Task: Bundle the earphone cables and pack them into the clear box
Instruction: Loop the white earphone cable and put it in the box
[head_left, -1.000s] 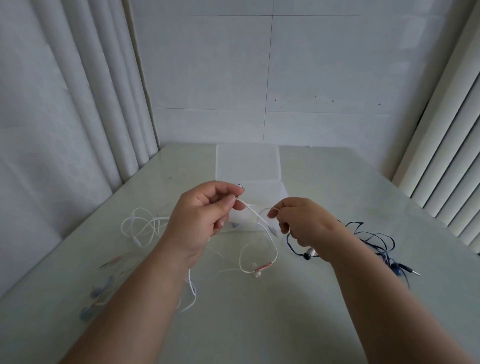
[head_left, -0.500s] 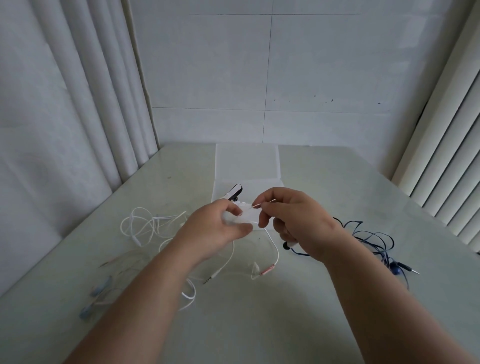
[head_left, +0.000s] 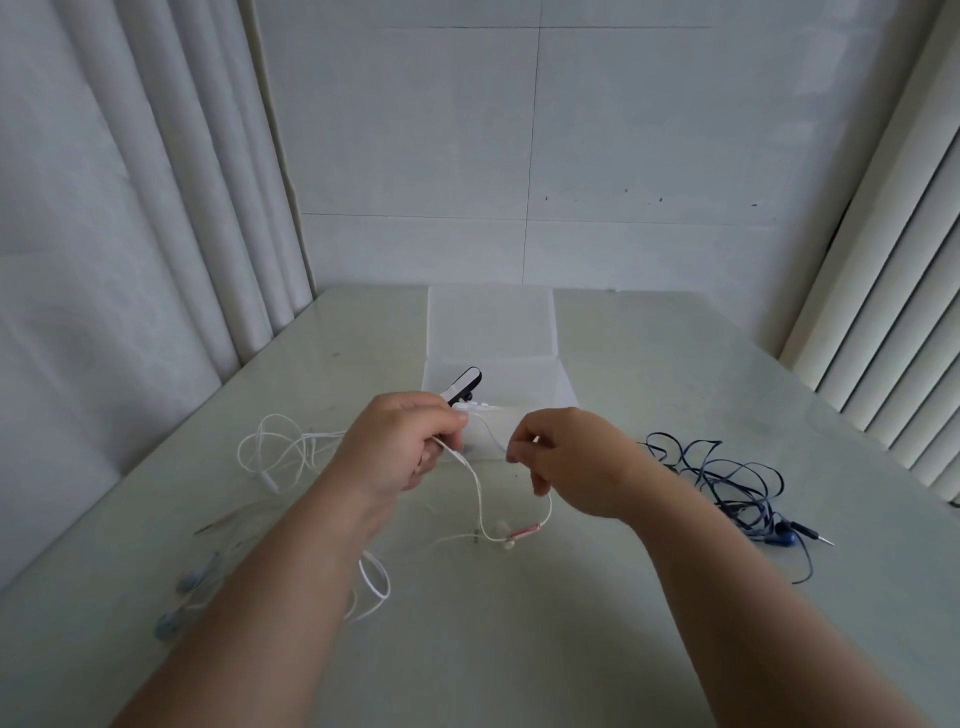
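My left hand (head_left: 402, 447) grips a gathered part of a white earphone cable (head_left: 480, 501) together with a black-and-white clip (head_left: 464, 391) that sticks out past my fingers. My right hand (head_left: 566, 470) pinches the same thin cable a little to the right. The cable hangs between my hands in a loop down to the table, ending at a pink inline piece (head_left: 525, 531). The clear box (head_left: 491, 364) stands open just behind my hands, its lid raised at the back.
A tangled dark blue earphone cable (head_left: 727, 483) with its jack lies right of my right arm. More white cable (head_left: 280, 447) is heaped left of my left hand, and pale blue earbuds (head_left: 187, 597) lie near the table's left edge. Curtains flank the pale table (head_left: 519, 649).
My hands came together, then drew a little apart again. The clip now shows in my left hand, and the cable loop hangs lower between them.
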